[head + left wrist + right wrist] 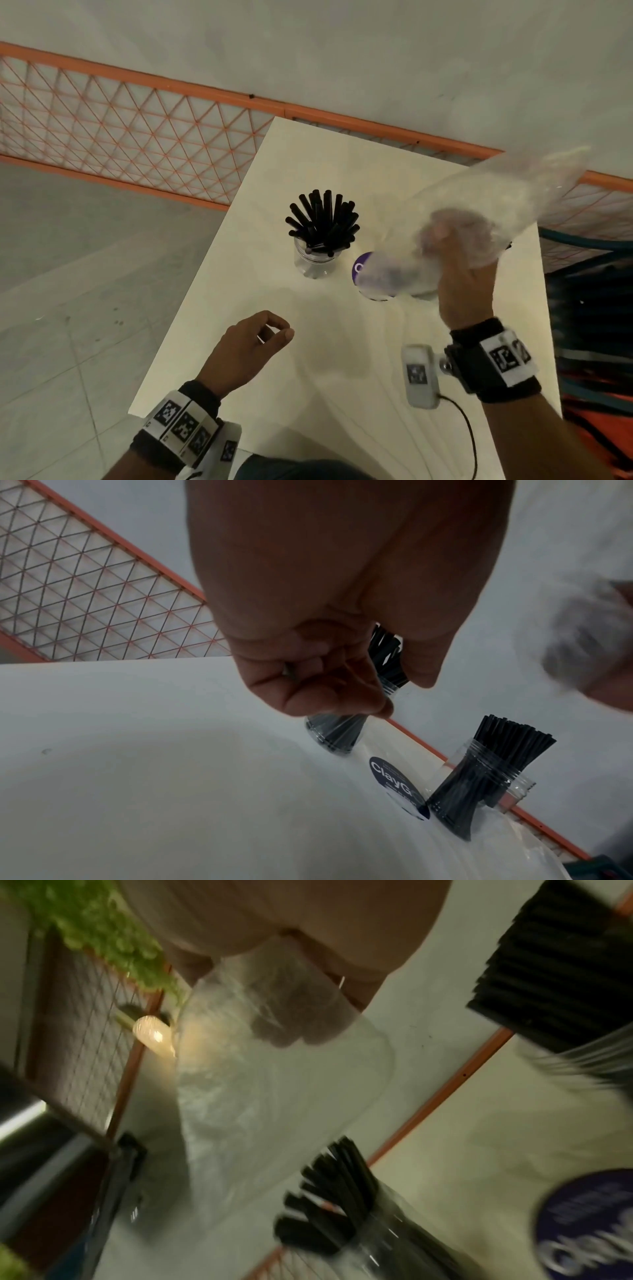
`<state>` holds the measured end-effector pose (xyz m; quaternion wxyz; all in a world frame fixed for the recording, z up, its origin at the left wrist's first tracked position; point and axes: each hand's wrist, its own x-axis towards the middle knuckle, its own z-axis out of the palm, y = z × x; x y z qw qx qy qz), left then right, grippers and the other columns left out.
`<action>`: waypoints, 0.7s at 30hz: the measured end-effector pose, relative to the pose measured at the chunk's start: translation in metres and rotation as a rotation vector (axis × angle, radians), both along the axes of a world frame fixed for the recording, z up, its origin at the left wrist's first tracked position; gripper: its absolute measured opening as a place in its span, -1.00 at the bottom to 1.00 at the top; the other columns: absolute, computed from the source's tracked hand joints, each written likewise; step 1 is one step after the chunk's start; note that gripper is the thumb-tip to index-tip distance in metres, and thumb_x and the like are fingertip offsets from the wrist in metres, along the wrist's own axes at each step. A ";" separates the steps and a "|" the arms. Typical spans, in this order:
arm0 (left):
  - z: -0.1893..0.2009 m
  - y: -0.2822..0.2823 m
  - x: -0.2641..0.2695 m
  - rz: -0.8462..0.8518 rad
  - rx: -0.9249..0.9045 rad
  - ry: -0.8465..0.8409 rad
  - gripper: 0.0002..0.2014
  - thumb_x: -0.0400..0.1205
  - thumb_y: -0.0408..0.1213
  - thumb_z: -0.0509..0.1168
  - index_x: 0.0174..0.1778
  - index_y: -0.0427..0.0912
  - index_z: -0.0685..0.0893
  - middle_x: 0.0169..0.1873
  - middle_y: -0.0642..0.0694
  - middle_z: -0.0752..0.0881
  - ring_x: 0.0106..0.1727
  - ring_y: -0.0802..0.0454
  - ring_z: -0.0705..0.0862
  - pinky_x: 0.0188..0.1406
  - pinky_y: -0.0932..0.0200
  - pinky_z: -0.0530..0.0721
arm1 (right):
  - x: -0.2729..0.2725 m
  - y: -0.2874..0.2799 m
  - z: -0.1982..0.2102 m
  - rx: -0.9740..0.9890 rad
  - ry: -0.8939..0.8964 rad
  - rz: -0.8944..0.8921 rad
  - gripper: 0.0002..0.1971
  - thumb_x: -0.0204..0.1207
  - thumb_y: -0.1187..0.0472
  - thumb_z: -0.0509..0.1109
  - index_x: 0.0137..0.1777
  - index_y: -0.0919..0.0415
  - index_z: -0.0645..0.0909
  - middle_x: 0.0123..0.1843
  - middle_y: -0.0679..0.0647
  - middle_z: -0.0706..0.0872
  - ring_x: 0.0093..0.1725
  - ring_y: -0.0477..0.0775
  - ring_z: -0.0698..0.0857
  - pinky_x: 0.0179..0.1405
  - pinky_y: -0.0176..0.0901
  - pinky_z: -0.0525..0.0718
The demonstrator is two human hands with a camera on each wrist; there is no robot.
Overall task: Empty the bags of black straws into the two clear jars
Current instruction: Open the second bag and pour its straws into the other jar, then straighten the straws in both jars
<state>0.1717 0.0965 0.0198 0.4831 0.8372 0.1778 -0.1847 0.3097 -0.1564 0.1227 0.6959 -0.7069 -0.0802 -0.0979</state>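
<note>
Two clear plastic jars on the white table [342,359], both already stuffed with black straws: far jar [313,260] plain in head view, near jar [479,785] hidden there behind the bag but shown in my left wrist view. My right hand [459,274] grips a crumpled clear plastic bag [496,202], raised above the near jar; looks empty, though blurred, so I can't rule out a straw stuck inside. My left hand [253,339] hovers over the table holding nothing, fingers loosely curled, thumb near the fingertips.

Risks, my judgement:
- The bag's loose end hangs close to the straw tops; if it catches them, straws could be pulled out or the light jar tipped.
- Straws in the far jar [322,219] fan out past the rim, so a knock from either hand could scatter them.
- A round purple-labelled sticker [397,785] lies flat between the jars, possibly on another flattened bag; can't tell. Sliding that could nudge the near jar.
- Motion blur suggests the right hand is moving fast, so less control.
</note>
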 end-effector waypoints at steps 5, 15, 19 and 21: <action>0.006 -0.011 0.001 0.009 -0.092 -0.070 -0.67 0.55 0.16 0.41 0.19 0.28 0.56 -0.05 0.08 0.75 -0.27 0.09 0.77 -0.10 0.15 0.71 | -0.062 -0.023 -0.067 -0.887 0.133 0.426 -0.69 0.41 -0.26 0.29 0.05 -0.17 0.63 0.07 -0.34 0.75 -0.02 -0.25 0.74 -0.02 -0.27 0.65; -0.016 -0.050 0.004 -0.268 0.260 -0.025 -0.46 0.49 0.34 0.34 0.37 0.34 0.44 0.22 0.25 0.60 -0.15 0.24 0.76 0.04 0.15 0.69 | -0.120 -0.021 -0.133 -1.538 0.578 0.719 -0.34 0.33 -0.47 0.25 0.26 -0.02 0.47 0.19 0.00 0.69 0.12 0.16 0.67 0.01 0.02 0.55; -0.017 -0.054 0.006 -0.205 0.395 -0.017 -0.57 0.51 0.39 0.26 0.20 0.28 0.54 0.13 0.26 0.65 -0.06 0.22 0.70 -0.05 0.17 0.65 | -0.111 -0.041 -0.116 -1.516 0.606 0.592 -0.16 0.25 -0.46 0.35 0.48 -0.05 0.35 0.38 -0.05 0.49 0.34 0.10 0.50 0.20 0.04 0.56; -0.014 -0.048 0.013 -0.091 0.339 -0.039 -0.51 0.45 0.42 0.31 0.20 0.27 0.52 0.11 0.23 0.64 -0.11 0.26 0.71 -0.10 0.15 0.67 | -0.104 -0.055 -0.100 -1.391 0.602 0.519 -0.14 0.24 -0.47 0.37 0.51 -0.13 0.29 0.41 -0.13 0.44 0.35 0.01 0.48 0.17 -0.05 0.57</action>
